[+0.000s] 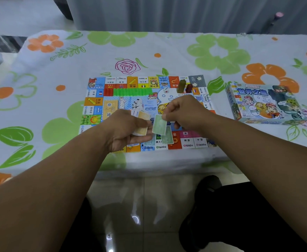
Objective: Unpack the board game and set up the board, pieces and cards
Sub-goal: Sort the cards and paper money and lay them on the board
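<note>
Paper money is what I'm sorting: my right hand (183, 111) pinches one pale green note (159, 126) by its top edge, long axis running up-frame, just above the green pile (167, 138) at the lower centre of the board (98, 102). My left hand (125, 128), close beside, grips the yellowish stack (141, 130). My right hand is nearer the pile.

Tablecloth (40, 99): white, orange and green flowers, 9 to 3 o'clock.
Curtain (167, 13): grey, pleated, at 12 o'clock.
Floor (123, 206): glossy pale tiles at 6 o'clock, reflecting light spots.
</note>
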Motion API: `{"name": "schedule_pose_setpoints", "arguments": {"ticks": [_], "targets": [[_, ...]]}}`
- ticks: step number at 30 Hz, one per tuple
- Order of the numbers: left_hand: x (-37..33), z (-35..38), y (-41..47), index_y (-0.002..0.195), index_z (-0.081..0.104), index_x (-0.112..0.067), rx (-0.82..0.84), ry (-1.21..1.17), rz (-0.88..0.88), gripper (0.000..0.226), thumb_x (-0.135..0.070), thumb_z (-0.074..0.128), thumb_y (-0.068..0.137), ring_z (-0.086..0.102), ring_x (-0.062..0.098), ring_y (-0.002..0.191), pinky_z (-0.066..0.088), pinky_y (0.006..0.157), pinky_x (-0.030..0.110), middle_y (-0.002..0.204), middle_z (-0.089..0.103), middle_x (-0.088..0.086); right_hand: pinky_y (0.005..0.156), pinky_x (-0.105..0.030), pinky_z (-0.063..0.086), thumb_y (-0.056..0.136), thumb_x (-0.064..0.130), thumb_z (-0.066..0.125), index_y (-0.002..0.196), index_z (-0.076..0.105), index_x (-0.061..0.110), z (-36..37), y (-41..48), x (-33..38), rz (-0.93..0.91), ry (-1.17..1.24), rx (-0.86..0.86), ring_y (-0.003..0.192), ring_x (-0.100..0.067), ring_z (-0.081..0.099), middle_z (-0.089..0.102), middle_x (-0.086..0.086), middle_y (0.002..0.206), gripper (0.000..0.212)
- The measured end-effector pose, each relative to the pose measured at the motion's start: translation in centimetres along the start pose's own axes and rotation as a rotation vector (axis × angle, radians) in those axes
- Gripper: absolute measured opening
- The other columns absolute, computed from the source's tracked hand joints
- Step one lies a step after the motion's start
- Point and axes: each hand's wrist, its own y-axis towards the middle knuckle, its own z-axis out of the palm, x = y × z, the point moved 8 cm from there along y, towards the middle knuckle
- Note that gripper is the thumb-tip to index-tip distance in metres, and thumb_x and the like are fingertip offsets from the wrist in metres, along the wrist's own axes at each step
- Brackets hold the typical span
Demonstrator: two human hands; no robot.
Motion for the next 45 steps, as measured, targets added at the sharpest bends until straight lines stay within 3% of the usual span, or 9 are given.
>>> {"name": "schedule_pose_setpoints", "arguments": {"ticks": [4, 12, 19, 26, 30, 34, 40, 45], "targets": [[0.1, -0.7, 0.1, 0.109, 0.066, 0.004, -0.036, 0.017, 0.002, 0.019, 0.001, 0.067, 0.090, 0.075, 0.025, 0.084, 0.062, 0.067, 0.037, 0.091, 0.075, 0.016, 0.053, -0.025, 0.053, 0.088, 0.007, 0.074, 0.092, 0.072, 0.000, 0.0, 0.4, -1.7, 0.038, -0.102, 0.048, 0.056, -0.014, 0.061, 0.073, -0.011, 0.084, 0.008], [-0.1, -0.7, -0.3, 0.107, 0.065, 0.000, -0.029, -0.023, -0.012, 0.015, -0.002, 0.060, 0.093, 0.073, 0.027, 0.085, 0.062, 0.077, 0.042, 0.091, 0.074, 0.016, 0.070, -0.032, 0.055, 0.087, 0.006, 0.075, 0.094, 0.073, 0.004, 0.3, 0.9, -2.0, 0.044, -0.183, 0.030, 0.084, -0.018, 0.065, 0.070, -0.007, 0.091, 0.008], [-0.3, -1.5, -1.0, 0.116, 0.058, 0.000, -0.032, -0.098, -0.005, 0.027, 0.005, 0.046, 0.093, 0.075, 0.030, 0.086, 0.063, 0.072, 0.044, 0.098, 0.072, 0.020, 0.058, -0.024, 0.048, 0.088, 0.002, 0.071, 0.098, 0.072, -0.003, 1.1, 0.8, 0.2, -0.024, -0.147, -0.011, 0.076, -0.015, 0.062, 0.070, -0.013, 0.094, 0.011], [-0.7, -3.2, -1.8, 0.120, 0.062, -0.003, -0.052, -0.110, 0.045, 0.032, 0.011, 0.058, 0.091, 0.074, 0.031, 0.094, 0.063, 0.070, 0.043, 0.113, 0.072, 0.019, 0.045, -0.022, 0.038, 0.099, 0.034, 0.061, 0.098, 0.067, 0.005, 4.3, 0.3, 3.6, -0.099, 0.091, 0.079, 0.048, -0.011, 0.054, 0.073, -0.008, 0.089, 0.029], [-0.9, -3.7, -2.1, 0.118, 0.066, -0.004, -0.033, -0.110, 0.076, 0.032, 0.011, 0.062, 0.090, 0.075, 0.027, 0.095, 0.062, 0.077, 0.043, 0.109, 0.075, 0.014, 0.045, -0.024, 0.040, 0.092, 0.024, 0.072, 0.098, 0.067, 0.002, 5.3, 0.1, 4.9, -0.139, 0.144, 0.066, 0.047, -0.012, 0.055, 0.071, -0.015, 0.091, 0.023], [-1.1, -4.5, -2.5, 0.118, 0.067, -0.006, -0.038, -0.114, 0.094, 0.033, 0.007, 0.065, 0.089, 0.075, 0.025, 0.094, 0.062, 0.071, 0.038, 0.108, 0.076, 0.011, 0.040, -0.020, 0.040, 0.089, 0.009, 0.074, 0.099, 0.067, -0.001, 5.7, 0.2, 5.6, -0.132, 0.194, 0.051, 0.047, -0.013, 0.054, 0.068, -0.013, 0.080, 0.015], [-1.8, -6.3, -3.0, 0.098, 0.067, 0.001, -0.123, -0.132, 0.106, 0.009, 0.005, 0.060, 0.093, 0.073, 0.020, 0.075, 0.063, 0.065, 0.034, 0.085, 0.074, 0.013, 0.039, -0.018, 0.039, 0.092, 0.008, 0.070, 0.094, 0.069, 0.004, 4.3, 0.9, 4.8, -0.078, 0.138, -0.005, 0.047, -0.011, 0.056, 0.067, -0.007, 0.077, 0.005], [-1.7, -5.0, -2.6, 0.101, 0.066, 0.004, -0.091, -0.136, 0.087, 0.009, 0.004, 0.062, 0.093, 0.073, 0.022, 0.076, 0.063, 0.068, 0.035, 0.088, 0.072, 0.015, 0.040, -0.020, 0.037, 0.091, 0.005, 0.070, 0.092, 0.070, 0.002, 1.8, 1.0, 1.9, 0.016, -0.006, 0.009, 0.053, -0.016, 0.056, 0.065, -0.009, 0.072, 0.004]]}}
